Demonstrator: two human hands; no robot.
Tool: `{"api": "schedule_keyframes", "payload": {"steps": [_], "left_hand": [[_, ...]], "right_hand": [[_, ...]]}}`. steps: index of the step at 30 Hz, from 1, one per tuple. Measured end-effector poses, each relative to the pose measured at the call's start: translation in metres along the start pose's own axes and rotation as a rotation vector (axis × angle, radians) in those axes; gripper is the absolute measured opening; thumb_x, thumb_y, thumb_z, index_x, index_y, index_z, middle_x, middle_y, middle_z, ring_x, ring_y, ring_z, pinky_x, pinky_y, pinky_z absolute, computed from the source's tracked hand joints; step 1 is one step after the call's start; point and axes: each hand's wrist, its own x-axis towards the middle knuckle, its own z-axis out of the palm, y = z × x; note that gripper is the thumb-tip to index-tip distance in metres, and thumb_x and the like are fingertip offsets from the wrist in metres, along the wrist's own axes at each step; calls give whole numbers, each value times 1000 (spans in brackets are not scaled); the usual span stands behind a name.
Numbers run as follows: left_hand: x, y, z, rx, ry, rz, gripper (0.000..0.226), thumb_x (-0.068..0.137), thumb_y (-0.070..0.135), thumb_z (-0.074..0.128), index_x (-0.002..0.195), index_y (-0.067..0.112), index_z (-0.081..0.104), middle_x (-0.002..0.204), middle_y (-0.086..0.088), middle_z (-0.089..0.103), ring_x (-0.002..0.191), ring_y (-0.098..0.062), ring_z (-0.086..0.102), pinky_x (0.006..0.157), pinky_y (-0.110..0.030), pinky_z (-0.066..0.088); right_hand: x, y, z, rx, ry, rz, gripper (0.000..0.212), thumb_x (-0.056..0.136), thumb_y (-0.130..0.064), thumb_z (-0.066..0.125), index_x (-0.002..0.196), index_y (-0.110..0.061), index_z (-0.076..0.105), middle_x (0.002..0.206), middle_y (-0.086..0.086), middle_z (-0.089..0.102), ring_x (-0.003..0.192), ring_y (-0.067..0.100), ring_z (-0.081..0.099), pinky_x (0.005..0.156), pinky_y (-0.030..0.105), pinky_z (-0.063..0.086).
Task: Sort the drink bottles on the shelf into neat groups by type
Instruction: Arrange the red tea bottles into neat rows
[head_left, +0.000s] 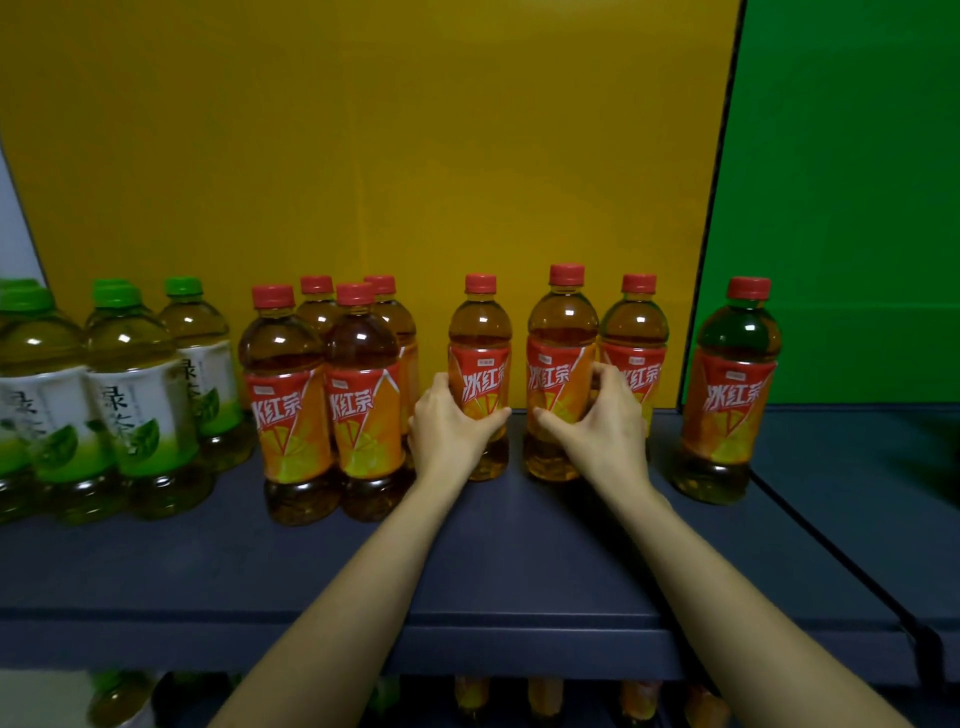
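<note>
On the dark shelf (519, 571) stand green-capped green tea bottles (140, 405) at the left and a tight cluster of red-capped iced tea bottles (291, 410) beside them. My left hand (447, 426) grips an iced tea bottle (480, 338) at the shelf's middle. Just to its right, my right hand (602, 421) wraps around another iced tea bottle (558, 353). A third iced tea bottle (636, 338) stands right behind that hand. One more iced tea bottle (732, 395) stands apart at the right.
A yellow back panel (363, 156) rises behind the bottles, with a green panel (841, 208) to the right. The shelf's front edge (467, 644) runs across below my forearms. More bottles (545, 701) show on the lower shelf.
</note>
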Motion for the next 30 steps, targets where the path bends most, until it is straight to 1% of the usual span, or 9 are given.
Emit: {"api": "schedule_keyframes", "payload": {"steps": [6,13,17,20,22,24,26,28,30], "left_hand": [[7,-6,7,1,-26,-31,63,69,38,78,115,7,48,116,-10,60,109,-27,56,90,-37,44],[5,-4,7,82,-47,-62,67,75,37,73,123,6,39,124,-11,51,116,-29,51,90,-38,44],[3,-4,6,98,-61,-72,70,75,38,73,126,5,36,126,-12,49,118,-30,49,91,-40,44],[2,-3,4,77,-97,-64,78,75,37,73,133,4,31,132,-14,46,123,-30,46,97,-40,42],[-1,-3,0,59,-131,-38,86,77,36,72,139,3,23,139,-15,39,130,-29,38,104,-39,36],[-11,1,-7,95,-108,32,84,79,33,69,141,3,20,142,-13,33,134,-27,31,107,-34,30],[-23,9,-16,108,40,199,68,82,25,67,136,4,31,138,-11,37,130,-24,34,104,-25,27],[-32,23,-22,19,167,396,44,84,16,64,123,5,46,122,-8,48,117,-20,43,97,-17,28],[-36,39,-23,-87,62,483,31,85,15,61,114,9,52,110,0,51,106,-15,49,90,-19,38]], "right_hand": [[4,2,21,2,-51,5,67,74,-32,74,127,-8,41,125,8,52,119,23,48,94,35,38],[8,4,40,5,-93,15,74,80,-32,69,138,-7,30,133,8,46,125,24,43,100,39,37],[5,3,39,7,-110,16,78,82,-33,67,142,-8,24,136,9,43,127,24,42,101,37,37],[4,4,32,8,-129,14,80,82,-36,66,144,-8,23,140,8,43,130,24,41,104,38,37],[1,4,20,1,-137,-12,75,83,-36,65,143,-9,27,139,9,45,128,25,44,105,39,38],[-4,4,0,-22,-131,-60,68,84,-32,64,140,-10,34,136,8,50,125,23,48,104,40,41],[-12,7,-25,-28,-76,-128,54,85,-26,64,133,-14,44,129,4,56,115,16,55,97,40,47],[-20,12,-54,3,43,-200,40,84,-18,64,122,-15,53,117,1,60,100,7,56,88,26,50],[-24,23,-81,-13,212,-209,40,82,-13,66,120,-11,52,112,2,56,98,5,50,86,11,40]]}}
